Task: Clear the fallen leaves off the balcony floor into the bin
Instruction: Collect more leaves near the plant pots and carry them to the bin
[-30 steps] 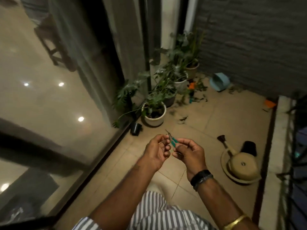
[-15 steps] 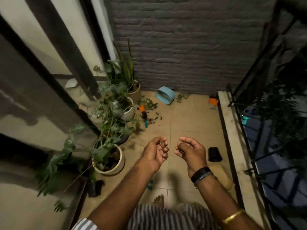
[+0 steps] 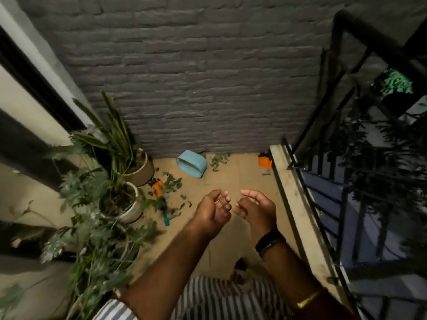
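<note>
Hands (image 3: 213, 212) nearer bin (image 3: 192, 163); potted plants (image 3: 120, 199) left.

left hand (image 3: 213, 210) and right hand (image 3: 256, 207) raised, fingers loosely curled

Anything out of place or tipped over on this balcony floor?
Yes. The blue bin lies on its side by the brick wall, with leaves scattered beside it and more leaves around the orange tool near the pots.
</note>
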Demonstrator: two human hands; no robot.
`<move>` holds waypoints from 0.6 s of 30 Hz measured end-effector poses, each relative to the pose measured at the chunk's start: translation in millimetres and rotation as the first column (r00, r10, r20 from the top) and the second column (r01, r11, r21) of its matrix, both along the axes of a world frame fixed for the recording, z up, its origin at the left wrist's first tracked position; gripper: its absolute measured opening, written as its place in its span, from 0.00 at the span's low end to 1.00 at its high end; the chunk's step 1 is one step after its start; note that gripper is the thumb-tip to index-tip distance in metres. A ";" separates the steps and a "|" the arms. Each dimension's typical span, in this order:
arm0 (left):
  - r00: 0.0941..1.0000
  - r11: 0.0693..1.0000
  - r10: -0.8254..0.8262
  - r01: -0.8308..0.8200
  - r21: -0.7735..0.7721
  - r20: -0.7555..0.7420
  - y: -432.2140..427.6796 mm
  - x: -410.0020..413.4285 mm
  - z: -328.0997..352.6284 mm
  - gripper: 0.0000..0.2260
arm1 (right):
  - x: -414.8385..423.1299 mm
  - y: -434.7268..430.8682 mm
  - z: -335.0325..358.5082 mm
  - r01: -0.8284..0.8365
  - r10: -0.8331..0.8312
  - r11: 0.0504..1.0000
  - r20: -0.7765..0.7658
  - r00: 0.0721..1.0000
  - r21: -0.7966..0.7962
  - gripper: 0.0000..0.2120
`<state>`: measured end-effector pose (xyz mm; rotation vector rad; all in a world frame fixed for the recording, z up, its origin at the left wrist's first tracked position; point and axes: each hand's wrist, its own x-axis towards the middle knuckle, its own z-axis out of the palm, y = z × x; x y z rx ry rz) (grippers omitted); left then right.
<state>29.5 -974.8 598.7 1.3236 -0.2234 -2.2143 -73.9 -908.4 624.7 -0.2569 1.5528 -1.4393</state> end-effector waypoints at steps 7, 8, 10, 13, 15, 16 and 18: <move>1.000 0.999 0.006 -0.005 0.037 -0.019 -137.4 -66.4 -15.4 0.12 | -69.4 -145.6 -14.3 -0.020 0.020 0.999 -0.007 1.000 0.030 0.09; 1.000 0.999 0.010 -0.009 0.048 -0.016 -160.9 -75.0 -20.0 0.12 | -77.2 -169.0 -19.6 -0.019 0.019 0.999 -0.012 1.000 0.034 0.09; 1.000 0.997 0.004 -0.004 0.076 -0.001 -206.2 -90.5 -33.3 0.12 | -91.4 -216.0 -30.4 -0.006 0.009 0.998 -0.044 0.999 0.067 0.09; 1.000 0.991 -0.026 0.026 0.131 0.001 -271.2 -109.7 -50.5 0.12 | -109.3 -279.6 -45.7 -0.001 0.008 0.992 -0.057 0.998 0.126 0.09; 0.999 0.989 -0.043 0.044 0.144 -0.010 -315.0 -122.0 -59.6 0.12 | -118.4 -321.8 -52.0 -0.035 0.039 0.992 -0.034 0.999 0.119 0.08; 0.999 0.989 -0.033 0.033 0.147 -0.002 -336.0 -127.8 -63.0 0.11 | -122.3 -343.1 -54.8 -0.059 0.063 0.992 -0.034 0.997 0.115 0.08; 1.000 0.983 0.002 -0.007 0.183 0.031 -373.7 -137.1 -69.9 0.11 | -130.0 -381.8 -61.1 -0.073 0.076 0.987 -0.016 0.997 0.141 0.07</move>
